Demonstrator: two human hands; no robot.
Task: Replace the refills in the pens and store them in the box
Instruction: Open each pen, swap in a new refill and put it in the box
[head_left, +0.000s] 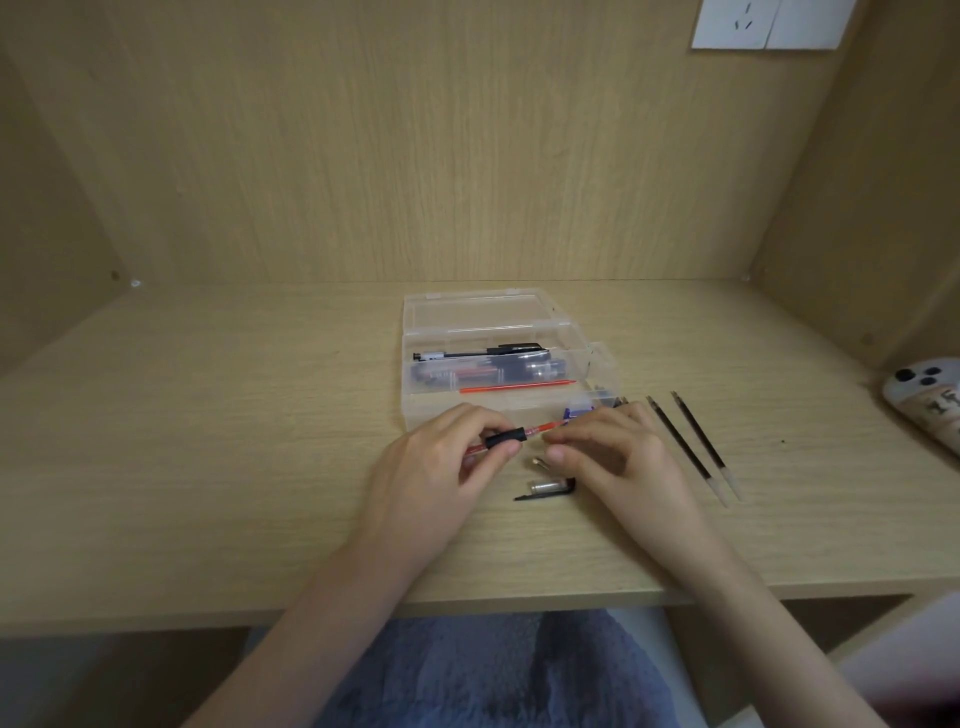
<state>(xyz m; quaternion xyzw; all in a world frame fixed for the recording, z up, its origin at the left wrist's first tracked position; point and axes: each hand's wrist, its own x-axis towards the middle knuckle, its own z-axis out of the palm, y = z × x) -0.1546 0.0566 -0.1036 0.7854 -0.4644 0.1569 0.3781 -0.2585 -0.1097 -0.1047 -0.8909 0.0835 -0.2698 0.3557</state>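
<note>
Head view looks down on a clear plastic box that sits open on a wooden desk, its lid folded away behind it. Several pens lie inside the box, and a loose red refill lies along its near side. Just in front of the box, both hands hold a red pen above the desk. The left hand has thumb and fingers curled round the pen's black grip section. The right hand pinches the translucent red end with its fingertips; whether that part is barrel or refill I cannot tell. Nearer the person than the box, under the hands, lie a small metal tip and a pen cap with a black clip. A small blue piece sits at the box's front right corner. To the right of the box two black refills lie side by side on the desk, and farther right a phone lies at the frame's edge
</note>
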